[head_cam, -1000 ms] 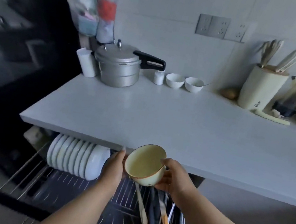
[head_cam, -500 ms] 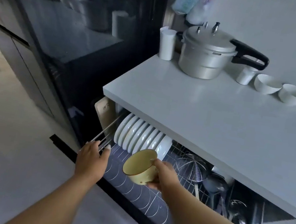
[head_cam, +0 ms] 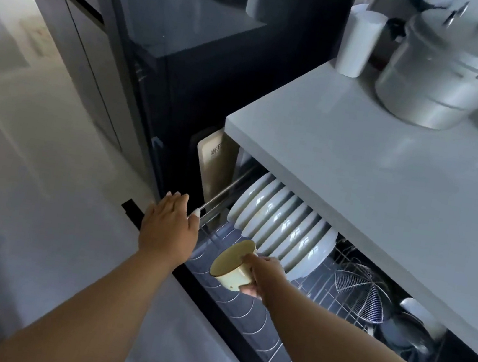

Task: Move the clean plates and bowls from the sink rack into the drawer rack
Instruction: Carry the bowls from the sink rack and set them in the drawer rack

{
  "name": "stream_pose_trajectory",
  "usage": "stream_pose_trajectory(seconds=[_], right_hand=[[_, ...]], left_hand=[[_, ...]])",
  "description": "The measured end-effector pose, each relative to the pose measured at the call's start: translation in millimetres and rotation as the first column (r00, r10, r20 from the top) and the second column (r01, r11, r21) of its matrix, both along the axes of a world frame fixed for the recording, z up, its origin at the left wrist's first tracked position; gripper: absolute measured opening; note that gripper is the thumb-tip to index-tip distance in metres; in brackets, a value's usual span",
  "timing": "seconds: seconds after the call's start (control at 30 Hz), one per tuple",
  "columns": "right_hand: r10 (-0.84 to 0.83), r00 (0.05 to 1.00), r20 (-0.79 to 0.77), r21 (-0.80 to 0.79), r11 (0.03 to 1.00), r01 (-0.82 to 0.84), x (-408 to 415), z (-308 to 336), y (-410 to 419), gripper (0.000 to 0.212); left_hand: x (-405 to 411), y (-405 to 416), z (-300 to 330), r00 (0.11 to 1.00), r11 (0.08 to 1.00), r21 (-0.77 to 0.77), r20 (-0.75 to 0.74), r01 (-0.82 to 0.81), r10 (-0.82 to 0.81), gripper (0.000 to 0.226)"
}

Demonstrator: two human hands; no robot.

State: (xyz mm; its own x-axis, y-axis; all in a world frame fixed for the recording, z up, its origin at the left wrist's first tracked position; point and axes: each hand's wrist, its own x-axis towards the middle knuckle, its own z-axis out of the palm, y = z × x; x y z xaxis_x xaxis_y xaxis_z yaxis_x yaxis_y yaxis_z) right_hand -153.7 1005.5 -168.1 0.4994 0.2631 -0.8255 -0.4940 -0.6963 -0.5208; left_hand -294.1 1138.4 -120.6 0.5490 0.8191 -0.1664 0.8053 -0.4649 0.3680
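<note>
R hand grips the cream bowl, thumb over the rim & fingers curled under the base, so it's closed round the bowl; bowl tipped on its side, mouth facing left & up toward the camera. It hangs just over the front-left of the pulled-out drawer rack, nearly touching the nearest of the white plates standing on edge in a row running back-left to front-right under the counter. Free wire slots lie directly below & toward the camera from the bowl, so the coming move looks like a short drop down w/ the R hand, which is the nearer one; bowl's open face prob. needs to line up w/ the plate row. L hand is spread flat, fingers straight, holding nothing, at the drawer's left front corner by the side rail; can't tell if it actually touches. Further right in the drawer: a wire strainer & dark ladles. On the counter, a pressure cooker & a white cup, well apart from the action.
</note>
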Motion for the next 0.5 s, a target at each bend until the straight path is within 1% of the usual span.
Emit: stream_pose_trajectory(seconds=[0.23,0.37,0.5], right_hand=[[0.122,0.992,0.010,-0.079,0.989,-0.121,-8.6,-36.1,42.1,0.054],[0.181,0.983,0.023,-0.149,0.973,-0.175,-12.1,-47.4,56.5,0.051],[0.228,0.971,0.071,-0.181,0.960,-0.213,-15.1,-53.3,74.4,0.062]], left_hand=[[4.6,3.6,-12.6,0.993,0.990,0.140,-0.107,-0.030,0.045,0.057],[5.6,2.0,-10.0,0.995,0.992,0.119,-0.083,-0.053,0.063,0.059],[4.8,1.7,-8.6,0.995,0.992,0.120,-0.080,-0.044,0.054,0.070]])
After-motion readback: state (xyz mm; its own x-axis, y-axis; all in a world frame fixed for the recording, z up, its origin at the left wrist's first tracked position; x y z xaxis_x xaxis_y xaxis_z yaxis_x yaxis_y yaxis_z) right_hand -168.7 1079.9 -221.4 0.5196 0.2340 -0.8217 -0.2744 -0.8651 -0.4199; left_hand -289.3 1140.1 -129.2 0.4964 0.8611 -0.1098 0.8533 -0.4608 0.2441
